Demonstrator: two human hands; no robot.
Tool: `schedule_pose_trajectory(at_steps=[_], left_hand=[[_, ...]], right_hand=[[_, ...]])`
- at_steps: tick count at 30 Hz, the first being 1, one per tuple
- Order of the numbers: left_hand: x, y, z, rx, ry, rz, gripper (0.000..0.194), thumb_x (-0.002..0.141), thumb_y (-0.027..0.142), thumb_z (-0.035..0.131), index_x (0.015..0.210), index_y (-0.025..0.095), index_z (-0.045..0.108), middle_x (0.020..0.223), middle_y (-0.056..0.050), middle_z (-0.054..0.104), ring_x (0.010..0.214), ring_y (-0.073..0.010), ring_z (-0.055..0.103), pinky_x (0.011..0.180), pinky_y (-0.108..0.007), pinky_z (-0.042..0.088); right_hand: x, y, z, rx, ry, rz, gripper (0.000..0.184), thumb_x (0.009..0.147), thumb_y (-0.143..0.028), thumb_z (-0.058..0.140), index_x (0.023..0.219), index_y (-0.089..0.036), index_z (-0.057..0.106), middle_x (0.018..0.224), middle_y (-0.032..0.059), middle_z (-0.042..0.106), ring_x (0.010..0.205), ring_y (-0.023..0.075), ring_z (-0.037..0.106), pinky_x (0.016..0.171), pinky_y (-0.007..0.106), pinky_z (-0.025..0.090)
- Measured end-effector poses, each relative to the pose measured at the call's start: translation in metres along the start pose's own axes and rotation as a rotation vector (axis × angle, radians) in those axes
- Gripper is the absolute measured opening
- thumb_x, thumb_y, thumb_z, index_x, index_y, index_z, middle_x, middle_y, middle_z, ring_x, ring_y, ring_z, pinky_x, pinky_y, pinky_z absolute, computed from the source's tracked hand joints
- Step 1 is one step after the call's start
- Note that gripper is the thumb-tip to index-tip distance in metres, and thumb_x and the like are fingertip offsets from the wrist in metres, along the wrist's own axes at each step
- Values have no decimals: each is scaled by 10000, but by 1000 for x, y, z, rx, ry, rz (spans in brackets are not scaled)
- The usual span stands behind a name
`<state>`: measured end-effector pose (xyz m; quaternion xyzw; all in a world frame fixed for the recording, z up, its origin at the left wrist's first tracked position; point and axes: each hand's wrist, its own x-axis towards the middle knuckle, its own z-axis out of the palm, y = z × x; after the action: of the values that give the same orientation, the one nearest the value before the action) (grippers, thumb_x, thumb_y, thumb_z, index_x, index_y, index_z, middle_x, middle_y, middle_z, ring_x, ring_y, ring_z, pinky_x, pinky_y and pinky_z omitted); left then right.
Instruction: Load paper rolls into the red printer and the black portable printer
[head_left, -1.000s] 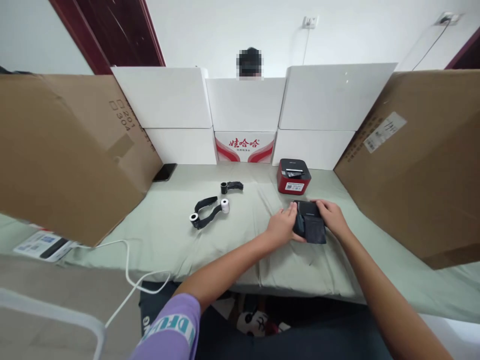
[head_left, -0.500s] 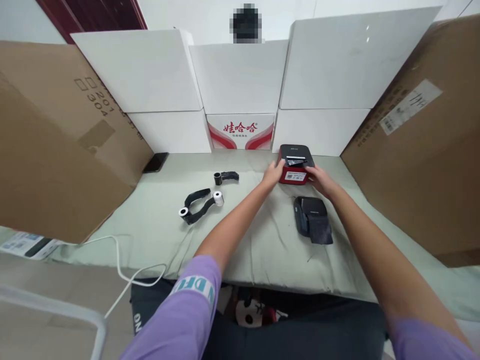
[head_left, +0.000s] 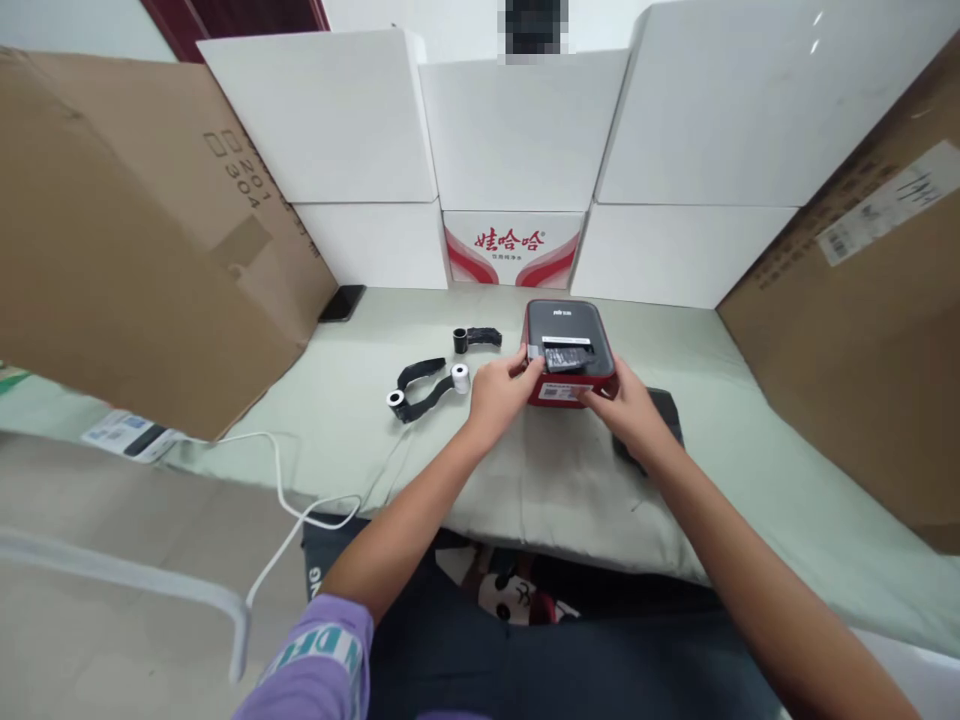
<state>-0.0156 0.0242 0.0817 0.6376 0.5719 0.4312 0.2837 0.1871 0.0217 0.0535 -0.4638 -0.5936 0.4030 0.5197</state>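
Red-and-black label printer (head_left: 570, 324), grasped from both sides, directly between the fingers of the left hand (head_left: 498, 392) and the right hand (head_left: 628, 406). Left fingers pressed to the left side, with the thumb at the front left corner; right fingers curled round the right side, with the thumb across the front, over part of a white sticker (head_left: 559, 392). Black-topped, with a crumpled dark strip (head_left: 566, 359) out of the slot on top, just beside the left thumb. Hard to tell whether resting on the cloth-covered desk (head_left: 667, 335) or lifted slightly off it.

Near the left fingers, farther left, two white-cored rolls (head_left: 460, 378) joined by a curving black strip (head_left: 427, 406). Just beyond these, a small black roll (head_left: 460, 342) with a short dark tail. Well to the left of the fingers, beside a large cardboard box (head_left: 165, 250), a black phone (head_left: 342, 304). To the right of the right fingers, a dark device (head_left: 667, 412), partly hidden behind the wrist. Farther ahead of the fingers, a red-and-white carton (head_left: 514, 248) in a wall of white boxes (head_left: 322, 120). Nearer than the left fingers, off to the left, a looping white cable (head_left: 280, 482).
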Motion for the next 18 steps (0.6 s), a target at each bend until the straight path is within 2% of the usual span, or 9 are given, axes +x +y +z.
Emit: schedule_pose_trajectory(at_steps=[4, 7, 9, 11, 14, 16, 18], left_hand=[[-29, -16, -6, 32, 4, 27, 349, 961, 415, 572, 1149, 230, 800, 1078, -63, 813, 993, -268, 749, 815, -325, 528], [-31, -30, -6, 17, 15, 16, 298, 944, 386, 583, 1038, 236, 823, 1047, -68, 817, 991, -281, 750, 869, -364, 538], [-25, -37, -4, -95, 16, -30, 228, 891, 320, 641, 989, 211, 816, 1051, -89, 813, 1028, -284, 744, 954, -391, 529], [-17, -42, -2, -309, -11, -118, 192, 818, 239, 694, 975, 182, 788, 1088, -113, 798, 1064, -273, 730, 1005, -395, 517], [-10, -46, 5, -619, -83, -301, 264, 763, 205, 700, 1024, 170, 725, 1100, -109, 771, 1016, -228, 717, 944, -354, 530], [-8, -48, 9, -729, -109, -390, 310, 753, 216, 688, 1060, 179, 693, 1039, -79, 757, 939, -190, 705, 868, -306, 525], [-7, -50, 11, -786, -101, -424, 344, 733, 214, 682, 1076, 186, 673, 954, -46, 738, 858, -157, 684, 802, -265, 506]], right_hand=[[-40, 9, 21, 12, 38, -14, 831, 754, -355, 816, 1507, -289, 473, 1491, 106, 580, 1362, 325, 567, 1175, 506, 444], [-57, 10, 26, 50, 35, 15, 823, 736, -362, 834, 1487, -294, 504, 1480, 91, 595, 1361, 324, 567, 1177, 500, 438], [-61, 8, 26, 130, 12, 67, 748, 743, -366, 825, 1437, -287, 559, 1456, 76, 621, 1342, 315, 583, 1159, 477, 454], [-56, 7, 27, 267, 57, 145, 605, 777, -392, 776, 1353, -279, 627, 1406, 50, 665, 1323, 298, 600, 1128, 440, 480], [-34, 12, 34, 526, 268, 261, 395, 801, -437, 690, 1150, -254, 720, 1205, 20, 765, 1214, 270, 671, 1030, 394, 550], [-15, 18, 44, 663, 393, 280, 298, 794, -435, 665, 1003, -234, 736, 1023, 13, 799, 1083, 257, 722, 962, 392, 587], [1, 23, 54, 744, 451, 266, 263, 804, -451, 645, 919, -228, 724, 885, 8, 795, 979, 253, 743, 916, 408, 608]])
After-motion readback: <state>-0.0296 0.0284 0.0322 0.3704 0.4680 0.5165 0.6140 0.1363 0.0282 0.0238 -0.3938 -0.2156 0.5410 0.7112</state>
